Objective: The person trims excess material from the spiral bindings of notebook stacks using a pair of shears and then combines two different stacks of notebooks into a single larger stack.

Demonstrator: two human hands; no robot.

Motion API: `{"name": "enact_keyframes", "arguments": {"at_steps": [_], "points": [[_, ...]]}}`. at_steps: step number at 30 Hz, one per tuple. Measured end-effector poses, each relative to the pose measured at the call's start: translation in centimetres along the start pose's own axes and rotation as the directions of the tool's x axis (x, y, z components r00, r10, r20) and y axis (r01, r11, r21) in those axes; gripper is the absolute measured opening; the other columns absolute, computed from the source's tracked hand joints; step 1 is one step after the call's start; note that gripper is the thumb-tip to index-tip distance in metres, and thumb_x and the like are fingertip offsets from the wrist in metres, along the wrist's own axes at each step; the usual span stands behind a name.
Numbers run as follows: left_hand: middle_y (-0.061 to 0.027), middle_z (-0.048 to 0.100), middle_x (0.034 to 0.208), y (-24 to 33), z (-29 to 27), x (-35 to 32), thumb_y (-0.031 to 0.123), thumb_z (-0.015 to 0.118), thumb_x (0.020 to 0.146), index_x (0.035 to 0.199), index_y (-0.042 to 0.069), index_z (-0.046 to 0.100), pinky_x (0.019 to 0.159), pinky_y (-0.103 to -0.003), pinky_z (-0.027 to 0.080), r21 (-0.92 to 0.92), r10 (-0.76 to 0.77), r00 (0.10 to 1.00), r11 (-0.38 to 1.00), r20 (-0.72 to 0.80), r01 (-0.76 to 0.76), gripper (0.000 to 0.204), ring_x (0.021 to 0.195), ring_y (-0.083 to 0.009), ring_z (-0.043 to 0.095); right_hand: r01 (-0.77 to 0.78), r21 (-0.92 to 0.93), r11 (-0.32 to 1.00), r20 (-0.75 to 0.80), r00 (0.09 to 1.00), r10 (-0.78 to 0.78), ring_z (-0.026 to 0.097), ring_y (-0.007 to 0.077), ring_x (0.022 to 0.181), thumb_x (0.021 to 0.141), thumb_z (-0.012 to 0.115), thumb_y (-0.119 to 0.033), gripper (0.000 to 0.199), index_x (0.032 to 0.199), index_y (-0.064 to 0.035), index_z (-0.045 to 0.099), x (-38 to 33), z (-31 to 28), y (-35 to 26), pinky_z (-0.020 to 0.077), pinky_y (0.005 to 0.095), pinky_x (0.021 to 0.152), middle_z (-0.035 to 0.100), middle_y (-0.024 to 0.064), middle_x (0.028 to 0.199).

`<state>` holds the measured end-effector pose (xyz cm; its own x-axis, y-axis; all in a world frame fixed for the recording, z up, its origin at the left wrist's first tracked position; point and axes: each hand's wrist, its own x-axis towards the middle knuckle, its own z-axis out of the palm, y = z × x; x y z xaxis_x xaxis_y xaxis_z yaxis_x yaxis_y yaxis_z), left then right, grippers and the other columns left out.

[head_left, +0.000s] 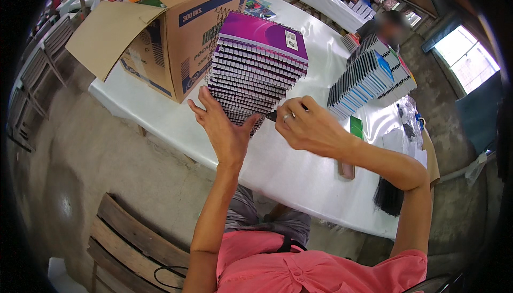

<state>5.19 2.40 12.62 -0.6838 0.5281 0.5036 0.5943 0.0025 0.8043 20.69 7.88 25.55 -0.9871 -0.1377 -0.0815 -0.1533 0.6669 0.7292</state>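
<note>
Touching notebooks [251,71], left hand [227,127], right hand [307,124] gripping black tool [272,115]

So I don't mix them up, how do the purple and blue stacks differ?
The purple stack shows a purple top cover; the blue stack shows blue edges. The left hand touches the purple stack, not the blue. The purple stack stands beside the box; the blue stack sits farther right. Both look wire-bound.
</note>
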Motion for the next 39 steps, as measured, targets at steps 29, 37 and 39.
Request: {"name": "enact_keyframes", "arguments": {"at_steps": [29, 37, 39], "points": [[-0.0324, 0.022, 0.152, -0.1, -0.4, 0.9, 0.025, 0.094, 0.057, 0.148, -0.010, 0.015, 0.117, -0.059, 0.015, -0.013, 0.018, 1.000, 1.000, -0.011, -0.019, 0.126, 0.142, -0.0547, 0.014, -0.136, -0.102, 0.986, 0.105, 0.984, 0.146, 0.059, 0.0208, 0.085, 0.079, 0.062, -0.017, 0.022, 0.095, -0.0019, 0.064, 0.3, -1.4, -0.4, 0.0453, 0.0331, 0.071, 0.063, 0.0074, 0.089], [-0.0294, 0.021, 0.156, 1.9, -3.7, 2.2, 0.026, 0.090, 0.065, 0.152, -0.002, 0.017, 0.116, -0.058, 0.016, 0.072, 0.122, 0.984, 0.991, -0.133, -0.113, 0.117, 0.143, -0.0536, 0.013, -0.245, 0.099, 0.964, 0.084, 0.968, 0.237, 0.059, 0.0194, 0.095, 0.081, 0.063, -0.014, 0.031, 0.109, -0.0049, 0.066, -0.2, -2.6, 1.9, 0.0464, 0.0390, 0.088, 0.062, 0.0070, 0.100], [-0.0260, 0.027, 0.155, 4.6, -6.0, 4.4, 0.024, 0.082, 0.076, 0.153, 0.005, 0.027, 0.115, -0.057, 0.019, 0.030, 0.437, 0.860, 0.895, -0.264, -0.445, 0.096, 0.144, -0.0515, 0.017, -0.180, 0.052, 0.982, -0.007, 0.984, 0.181, 0.055, 0.0178, 0.105, 0.081, 0.063, -0.015, 0.026, 0.107, -0.0080, 0.065, -1.9, -1.9, 3.4, 0.0435, 0.0402, 0.095, 0.060, 0.0043, 0.104]]}}
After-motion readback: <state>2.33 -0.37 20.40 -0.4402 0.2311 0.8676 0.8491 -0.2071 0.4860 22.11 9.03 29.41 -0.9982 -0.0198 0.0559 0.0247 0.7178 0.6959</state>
